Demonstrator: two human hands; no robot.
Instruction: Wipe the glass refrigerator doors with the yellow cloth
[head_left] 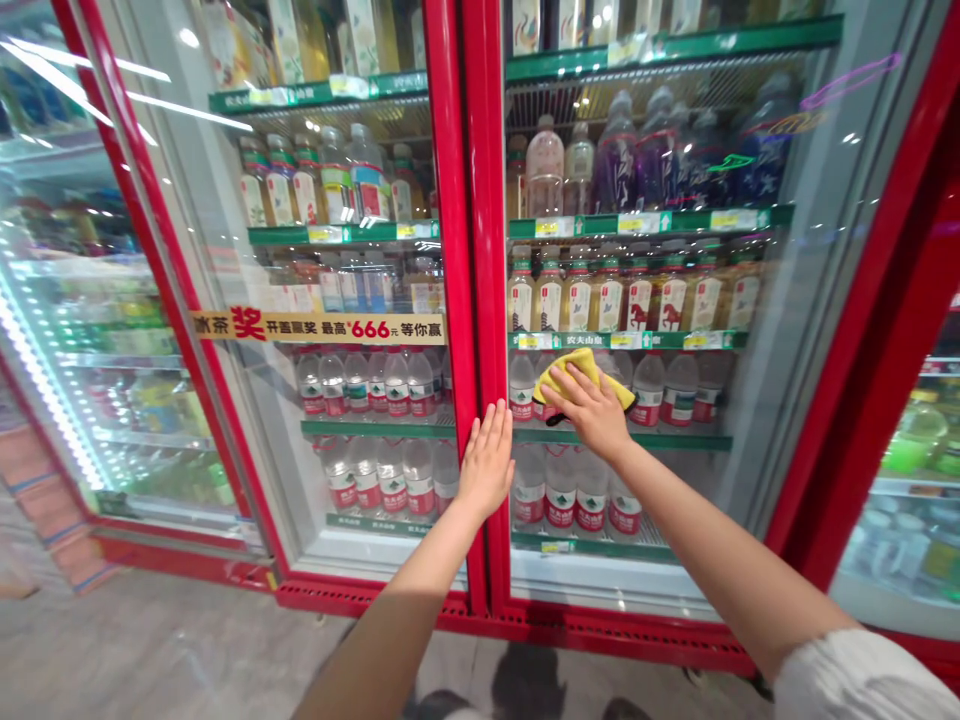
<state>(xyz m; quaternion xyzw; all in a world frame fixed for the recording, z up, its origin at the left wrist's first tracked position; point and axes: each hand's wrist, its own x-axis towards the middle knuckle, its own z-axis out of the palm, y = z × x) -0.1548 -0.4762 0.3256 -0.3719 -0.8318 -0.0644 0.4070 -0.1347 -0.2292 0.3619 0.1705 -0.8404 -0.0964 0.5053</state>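
My right hand (596, 410) presses the yellow cloth (581, 375) flat on the right door glass (757, 400), not clenched. Left hand (487, 462) open-palmed on the red frame (474, 300). Best: even pressure, overlapping strokes.

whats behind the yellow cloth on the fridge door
The right hand presses the yellow cloth on the glass door. Behind it stand water bottles with red labels; those directly behind the cloth are hidden.
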